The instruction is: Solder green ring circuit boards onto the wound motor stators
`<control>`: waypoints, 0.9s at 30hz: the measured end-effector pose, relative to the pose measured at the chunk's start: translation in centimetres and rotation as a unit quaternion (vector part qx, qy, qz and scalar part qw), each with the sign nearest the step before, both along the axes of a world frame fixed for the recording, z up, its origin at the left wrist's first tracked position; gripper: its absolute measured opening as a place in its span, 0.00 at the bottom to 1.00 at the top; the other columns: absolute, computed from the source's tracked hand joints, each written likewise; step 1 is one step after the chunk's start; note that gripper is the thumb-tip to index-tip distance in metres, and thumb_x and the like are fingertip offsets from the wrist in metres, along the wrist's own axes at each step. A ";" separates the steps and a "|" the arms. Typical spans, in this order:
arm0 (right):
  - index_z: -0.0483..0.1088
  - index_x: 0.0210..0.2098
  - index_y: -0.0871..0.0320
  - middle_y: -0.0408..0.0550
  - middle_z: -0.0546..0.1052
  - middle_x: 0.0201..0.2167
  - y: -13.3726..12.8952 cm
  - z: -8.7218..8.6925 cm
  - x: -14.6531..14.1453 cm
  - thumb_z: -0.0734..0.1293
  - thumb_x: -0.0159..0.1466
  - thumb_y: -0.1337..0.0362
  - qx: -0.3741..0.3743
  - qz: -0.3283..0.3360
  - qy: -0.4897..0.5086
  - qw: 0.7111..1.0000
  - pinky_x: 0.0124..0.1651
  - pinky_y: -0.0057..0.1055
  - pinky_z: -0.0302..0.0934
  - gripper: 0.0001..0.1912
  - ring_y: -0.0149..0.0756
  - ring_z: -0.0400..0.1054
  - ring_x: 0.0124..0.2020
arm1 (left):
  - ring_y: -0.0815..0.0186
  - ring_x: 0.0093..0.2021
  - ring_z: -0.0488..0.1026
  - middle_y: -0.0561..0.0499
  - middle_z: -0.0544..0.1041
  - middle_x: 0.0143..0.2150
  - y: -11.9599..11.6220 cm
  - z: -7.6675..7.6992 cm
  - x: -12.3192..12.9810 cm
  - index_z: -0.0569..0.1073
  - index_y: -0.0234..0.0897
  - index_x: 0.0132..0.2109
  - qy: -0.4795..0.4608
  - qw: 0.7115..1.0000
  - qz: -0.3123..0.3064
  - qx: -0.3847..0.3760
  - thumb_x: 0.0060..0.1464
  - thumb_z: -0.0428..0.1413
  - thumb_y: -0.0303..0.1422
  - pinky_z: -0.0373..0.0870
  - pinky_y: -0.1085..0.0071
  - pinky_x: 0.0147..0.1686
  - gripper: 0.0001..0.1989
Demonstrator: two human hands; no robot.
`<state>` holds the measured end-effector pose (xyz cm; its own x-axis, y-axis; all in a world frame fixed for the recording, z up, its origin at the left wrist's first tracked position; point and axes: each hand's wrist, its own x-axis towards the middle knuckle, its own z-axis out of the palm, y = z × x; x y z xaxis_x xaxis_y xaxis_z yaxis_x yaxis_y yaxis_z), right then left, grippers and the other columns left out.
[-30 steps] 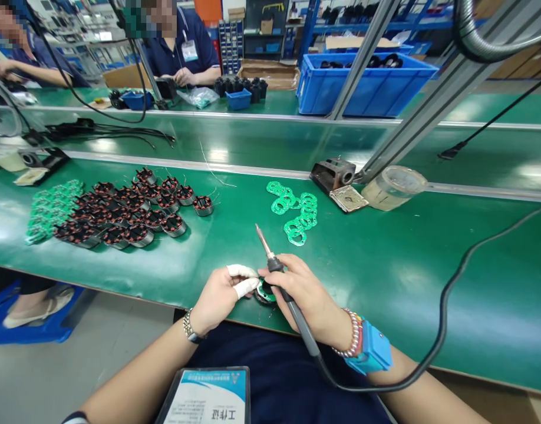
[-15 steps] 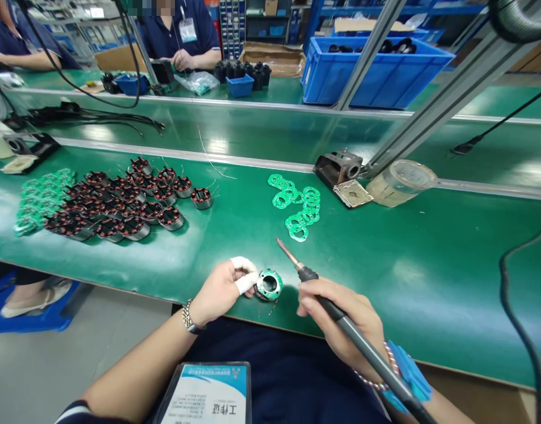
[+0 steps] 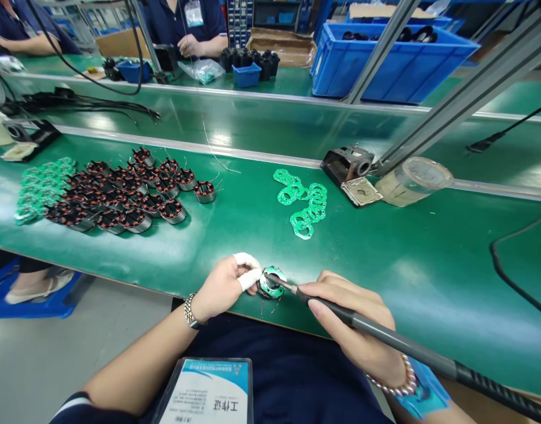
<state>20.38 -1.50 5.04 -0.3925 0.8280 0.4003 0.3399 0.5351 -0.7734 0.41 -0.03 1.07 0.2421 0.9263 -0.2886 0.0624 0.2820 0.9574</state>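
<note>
Near the table's front edge, my left hand (image 3: 228, 282), with white finger cots on thumb and forefinger, grips a motor stator (image 3: 277, 290) by its left side. A green ring-shaped circuit board lies on top of this stator, and thin wires stick out toward me. My right hand (image 3: 354, 318) is closed around the dark handle of a soldering iron (image 3: 341, 315). The iron's tip reaches over the board's ring near my left thumb; whether it touches the board I cannot tell.
Many stators (image 3: 124, 194) stand at the left beside stacked green boards (image 3: 45, 188). Loose ring boards (image 3: 303, 203) lie ahead. Behind them are an iron stand (image 3: 347, 165), a sponge tray (image 3: 362, 192) and a plastic tub (image 3: 414, 181). A co-worker (image 3: 186, 29) sits across the bench.
My right hand has swung the soldering iron's tip left and down, from above the table onto or over the ring board. My left hand still grips the stator in nearly the same place.
</note>
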 end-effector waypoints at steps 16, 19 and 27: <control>0.70 0.40 0.55 0.45 0.74 0.23 -0.1 -0.3 0.2 0.62 0.60 0.68 0.023 -0.042 -0.003 0.999 0.27 0.30 0.65 0.09 0.33 0.69 0.24 | 0.72 0.21 0.68 0.56 0.69 0.18 0.0 -0.1 0.0 0.67 0.34 0.29 0.008 1.000 -0.004 0.009 0.49 0.53 0.31 0.66 0.74 0.26 0.04; 0.68 0.40 0.54 0.45 0.75 0.25 0.4 -1.5 0.0 0.62 0.61 0.68 0.027 -0.036 -0.017 0.999 0.32 0.30 0.67 0.08 0.33 0.71 0.27 | 0.72 0.21 0.68 0.56 0.69 0.19 0.0 -0.1 0.0 0.67 0.34 0.29 0.005 1.000 -0.004 0.010 0.49 0.53 0.30 0.66 0.74 0.26 0.04; 0.62 0.46 0.56 0.53 0.72 0.44 2.3 -2.7 -1.2 0.64 0.59 0.69 -0.006 0.094 -0.083 0.992 0.49 0.34 0.63 0.16 0.37 0.67 0.47 | 0.70 0.24 0.70 0.54 0.71 0.23 -0.3 -0.3 -1.0 0.68 0.34 0.36 0.042 0.997 -0.018 0.064 0.52 0.51 0.32 0.69 0.72 0.28 0.06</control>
<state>19.15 0.82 2.35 -0.6005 0.7380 0.3077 0.3577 0.5922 -0.7221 -0.55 -0.31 0.75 0.2548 0.9484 -0.1888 0.1522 0.1535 0.9764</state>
